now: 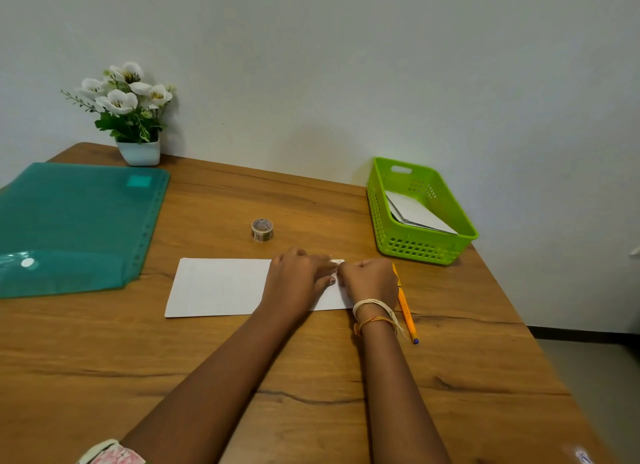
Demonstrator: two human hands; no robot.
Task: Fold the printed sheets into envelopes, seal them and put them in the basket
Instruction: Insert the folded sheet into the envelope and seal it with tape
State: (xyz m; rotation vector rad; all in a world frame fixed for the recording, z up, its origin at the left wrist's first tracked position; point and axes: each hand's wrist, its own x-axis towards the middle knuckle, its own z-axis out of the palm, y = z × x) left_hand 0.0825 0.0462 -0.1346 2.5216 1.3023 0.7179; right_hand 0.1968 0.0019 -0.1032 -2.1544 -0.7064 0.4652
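A white folded sheet (218,287) lies flat on the wooden table (207,359), long side toward me. My left hand (298,280) rests on its right part with fingers pressing down. My right hand (370,280) sits at the sheet's right end, fingers curled onto the paper's edge; the corner beneath is hidden. A small roll of patterned tape (262,229) stands just beyond the sheet. The green basket (420,245) at the right rear holds white folded envelopes (414,211).
A teal plastic folder (76,221) covers the left of the table. A white pot of white flowers (130,114) stands at the back left against the wall. An orange pen (405,308) lies right of my right wrist.
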